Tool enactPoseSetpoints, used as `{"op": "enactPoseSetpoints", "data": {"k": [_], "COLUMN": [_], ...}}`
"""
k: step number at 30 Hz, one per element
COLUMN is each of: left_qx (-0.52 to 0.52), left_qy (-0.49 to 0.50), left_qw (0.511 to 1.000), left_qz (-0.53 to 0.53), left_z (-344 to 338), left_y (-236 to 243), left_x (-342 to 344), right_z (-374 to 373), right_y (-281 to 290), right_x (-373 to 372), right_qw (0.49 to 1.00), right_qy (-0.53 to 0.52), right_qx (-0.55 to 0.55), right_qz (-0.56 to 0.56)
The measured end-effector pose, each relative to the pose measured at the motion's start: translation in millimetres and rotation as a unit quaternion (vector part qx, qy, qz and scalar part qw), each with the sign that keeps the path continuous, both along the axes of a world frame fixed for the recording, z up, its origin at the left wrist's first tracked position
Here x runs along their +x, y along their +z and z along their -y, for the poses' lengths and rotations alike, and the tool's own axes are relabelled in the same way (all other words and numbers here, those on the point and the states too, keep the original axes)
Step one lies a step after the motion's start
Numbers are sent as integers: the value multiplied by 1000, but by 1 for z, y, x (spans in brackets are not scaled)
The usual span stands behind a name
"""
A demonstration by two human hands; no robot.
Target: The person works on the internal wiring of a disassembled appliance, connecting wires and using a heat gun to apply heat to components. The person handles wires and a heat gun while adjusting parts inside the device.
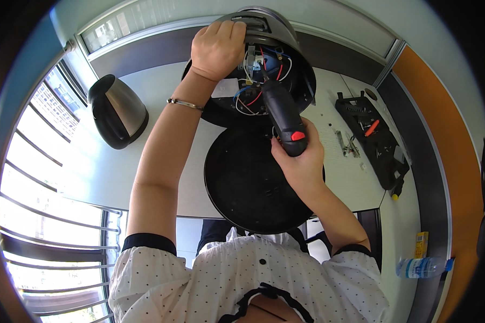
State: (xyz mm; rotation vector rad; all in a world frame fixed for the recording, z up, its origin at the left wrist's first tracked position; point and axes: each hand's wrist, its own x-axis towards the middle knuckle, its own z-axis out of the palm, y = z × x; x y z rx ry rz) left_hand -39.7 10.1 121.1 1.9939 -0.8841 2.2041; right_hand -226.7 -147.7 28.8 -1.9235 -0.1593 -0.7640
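Observation:
A round dark appliance [302, 64], perhaps a rice cooker, lies tipped at the far middle of the table. Its opened underside faces me, showing red, blue and white wires. My left hand [219, 49] has its fingers curled over the appliance's upper edge, beside a slotted panel. In my right hand [303, 161] is a black electric screwdriver [281, 105] with a red switch, held by its rear end. Its tip points in among the wires; whether it touches a screw I cannot make out. Nearer to me lies a round black cover [253, 183], partly under my right hand.
To the left stands a steel and black kettle [118, 110]. An open black tool case [369, 129] lies on the right, with small loose metal parts [347, 144] beside it. Farther down on the right are a clear plastic bottle [421, 267] and a yellow box [421, 245].

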Motion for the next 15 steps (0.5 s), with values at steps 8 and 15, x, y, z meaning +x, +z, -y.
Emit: {"op": "enactPoseSetpoints", "data": {"k": [8, 15], "left_qx": [5, 7], "left_qy": [-2, -9], "left_qw": [1000, 1000], "left_qz": [2, -6], "left_z": [-1, 0], "left_y": [1, 1], "left_x": [1, -1], "right_z": [-1, -3], "right_y": [7, 5], "right_x": [-2, -1], "right_qw": [1000, 1000], "right_qy": [11, 23], "right_qx": [-1, 11], "right_qz": [-8, 0]}}
